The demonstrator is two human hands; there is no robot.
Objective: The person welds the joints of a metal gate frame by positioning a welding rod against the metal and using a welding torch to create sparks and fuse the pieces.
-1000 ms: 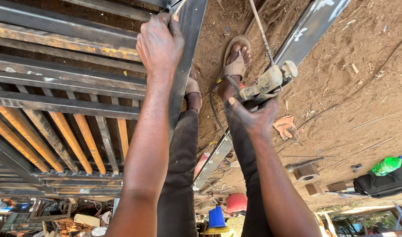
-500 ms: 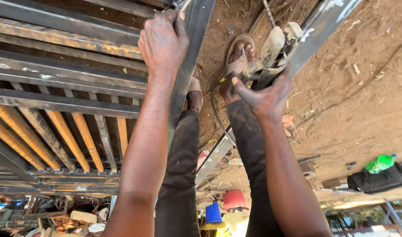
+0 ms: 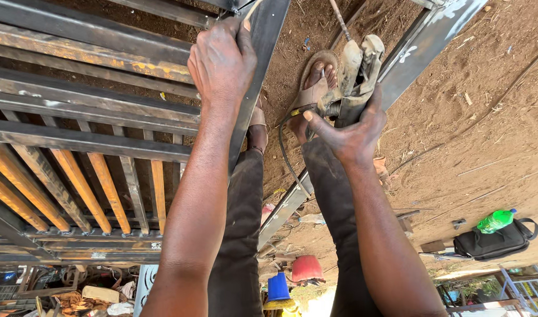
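Observation:
My left hand (image 3: 222, 64) grips the edge of a dark steel bar (image 3: 268, 35) that runs along the right side of a metal gate frame (image 3: 93, 141). In my right hand (image 3: 351, 132) is a worn grey welding holder (image 3: 357, 67), its thin rod (image 3: 338, 16) pointing away from me. A black cable (image 3: 282, 158) loops down from the holder past my dark trouser leg. The holder sits just beside my sandalled foot (image 3: 317, 79) on the dirt.
Rusty orange bars (image 3: 107, 191) fill the gate frame at left. A grey steel tube (image 3: 424, 44) lies diagonally at right. A black bag (image 3: 492, 242) with a green bottle (image 3: 497, 220) rests on the dirt. A red container (image 3: 307, 268) and a blue one (image 3: 278, 287) stand further off.
My right hand has swung the welding holder from lying across the steel tube to pointing away, closer to my foot. My left hand has kept its grip on the bar.

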